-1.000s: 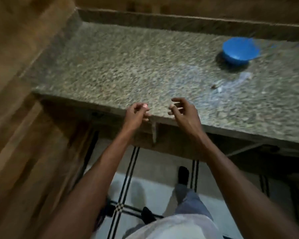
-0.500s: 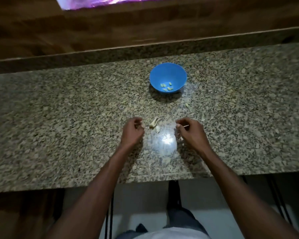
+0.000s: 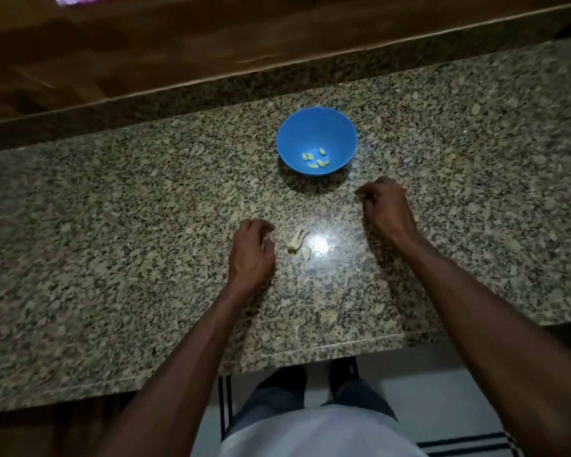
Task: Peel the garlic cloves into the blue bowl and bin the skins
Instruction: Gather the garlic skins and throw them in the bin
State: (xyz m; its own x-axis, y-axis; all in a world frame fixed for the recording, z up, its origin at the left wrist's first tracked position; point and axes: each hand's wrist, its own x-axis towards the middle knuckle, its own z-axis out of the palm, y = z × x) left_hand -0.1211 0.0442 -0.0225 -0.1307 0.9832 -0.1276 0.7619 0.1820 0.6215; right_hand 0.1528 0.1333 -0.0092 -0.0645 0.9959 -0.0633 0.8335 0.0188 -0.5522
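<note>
Counter (image 3: pixel 112 245): granite. Blue bowl (image 3: pixel 316 127) holds several peeled cloves (image 3: pixel 315 159). My right hand (image 3: pixel 388 206) is curled; contents hidden, cannot tell. My left hand (image 3: pixel 251 252) curls over something small, unclear. Skins (image 3: pixel 299 244) lie between my hands.

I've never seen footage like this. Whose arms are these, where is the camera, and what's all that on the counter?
No machine here: these are a person's two bare arms, filmed by a wide-angle camera worn on their head, looking down.

They stand at a speckled granite counter. On it sits a round blue plastic bowl with a few peeled pale garlic cloves inside. Nearer the person lies a small pile of pale garlic pieces, between the hands.

The left hand has curled fingers and seems to pinch something small and pale; I cannot tell what. The right hand is curled too, beside the bowl; whether it holds anything is hidden.
</note>
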